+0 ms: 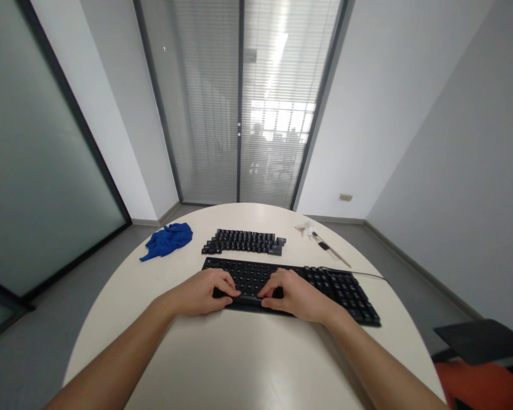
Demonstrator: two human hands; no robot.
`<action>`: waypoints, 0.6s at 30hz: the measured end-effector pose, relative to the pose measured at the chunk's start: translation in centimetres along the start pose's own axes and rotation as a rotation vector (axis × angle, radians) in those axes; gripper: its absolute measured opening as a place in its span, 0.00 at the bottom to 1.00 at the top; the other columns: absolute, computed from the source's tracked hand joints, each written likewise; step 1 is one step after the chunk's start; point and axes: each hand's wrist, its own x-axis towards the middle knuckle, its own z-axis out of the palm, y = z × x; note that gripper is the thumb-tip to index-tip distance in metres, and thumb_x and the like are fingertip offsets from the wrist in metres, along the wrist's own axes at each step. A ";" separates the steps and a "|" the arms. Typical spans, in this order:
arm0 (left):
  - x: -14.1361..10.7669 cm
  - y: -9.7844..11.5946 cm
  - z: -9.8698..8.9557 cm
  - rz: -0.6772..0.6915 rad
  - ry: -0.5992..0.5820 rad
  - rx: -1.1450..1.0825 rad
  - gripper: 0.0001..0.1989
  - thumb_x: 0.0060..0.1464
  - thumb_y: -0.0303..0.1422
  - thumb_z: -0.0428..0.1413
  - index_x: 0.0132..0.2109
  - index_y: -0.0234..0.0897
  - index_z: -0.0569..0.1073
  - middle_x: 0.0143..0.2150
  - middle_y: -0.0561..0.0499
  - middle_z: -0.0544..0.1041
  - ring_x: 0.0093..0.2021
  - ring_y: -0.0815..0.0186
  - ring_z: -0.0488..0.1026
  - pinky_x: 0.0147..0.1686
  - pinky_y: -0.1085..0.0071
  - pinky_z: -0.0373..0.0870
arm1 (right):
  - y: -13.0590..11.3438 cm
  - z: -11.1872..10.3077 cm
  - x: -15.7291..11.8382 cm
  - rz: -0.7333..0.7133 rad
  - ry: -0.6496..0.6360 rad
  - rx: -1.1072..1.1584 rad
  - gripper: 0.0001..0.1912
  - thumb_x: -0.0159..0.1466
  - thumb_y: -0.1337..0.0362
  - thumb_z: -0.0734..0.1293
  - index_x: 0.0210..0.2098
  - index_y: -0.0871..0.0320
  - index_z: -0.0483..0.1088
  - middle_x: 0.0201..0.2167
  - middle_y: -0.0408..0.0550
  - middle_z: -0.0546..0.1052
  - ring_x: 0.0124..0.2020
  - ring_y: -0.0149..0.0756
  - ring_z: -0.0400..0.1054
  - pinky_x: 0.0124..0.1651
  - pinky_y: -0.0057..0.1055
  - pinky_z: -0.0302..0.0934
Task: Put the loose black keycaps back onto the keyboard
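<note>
A black keyboard (256, 275) lies across the table in front of me, its main section stripped of keycaps while the number pad side at the right still has them. At its front edge sits the long space bar (248, 300). My left hand (207, 290) pinches around the bar's left end, thumb and fingers close together. From the other side my right hand (294, 295) grips the right end the same way. The palms partly hide the bar and the keyboard's front edge. Loose black keycaps (248, 242) stand in rows just behind the keyboard.
A crumpled blue cloth (167, 240) lies at the table's left back. Toward the right back are a brush (331, 249) and a white crumpled tissue (308, 229). The keyboard cable (370, 275) runs off the right edge. A red and black chair (483, 364) stands at the lower right.
</note>
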 end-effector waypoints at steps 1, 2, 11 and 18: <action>0.0 0.0 0.0 -0.002 -0.001 -0.006 0.11 0.59 0.29 0.58 0.46 0.44 0.82 0.45 0.49 0.80 0.44 0.63 0.76 0.47 0.69 0.69 | 0.0 0.0 0.0 -0.003 0.003 -0.011 0.07 0.61 0.61 0.73 0.39 0.53 0.81 0.34 0.44 0.82 0.38 0.37 0.72 0.42 0.31 0.60; 0.0 0.0 0.0 -0.004 -0.005 -0.011 0.11 0.59 0.29 0.58 0.46 0.44 0.82 0.45 0.49 0.80 0.44 0.63 0.76 0.46 0.69 0.69 | -0.1 0.0 0.0 -0.007 0.007 -0.022 0.07 0.61 0.62 0.73 0.39 0.53 0.81 0.34 0.44 0.82 0.38 0.36 0.72 0.42 0.30 0.60; 0.1 0.0 -0.1 -0.027 -0.020 -0.023 0.11 0.57 0.29 0.59 0.45 0.43 0.83 0.43 0.50 0.80 0.41 0.65 0.76 0.44 0.70 0.69 | -0.2 0.1 0.0 -0.071 0.006 -0.118 0.05 0.60 0.64 0.74 0.36 0.52 0.81 0.33 0.43 0.81 0.38 0.36 0.70 0.43 0.31 0.58; 0.1 0.5 0.1 -0.022 -0.014 0.044 0.09 0.58 0.29 0.59 0.42 0.42 0.83 0.41 0.51 0.80 0.40 0.66 0.75 0.42 0.72 0.68 | -0.4 0.2 0.0 -0.116 -0.007 -0.170 0.04 0.60 0.66 0.74 0.35 0.52 0.80 0.35 0.43 0.82 0.39 0.37 0.71 0.45 0.32 0.57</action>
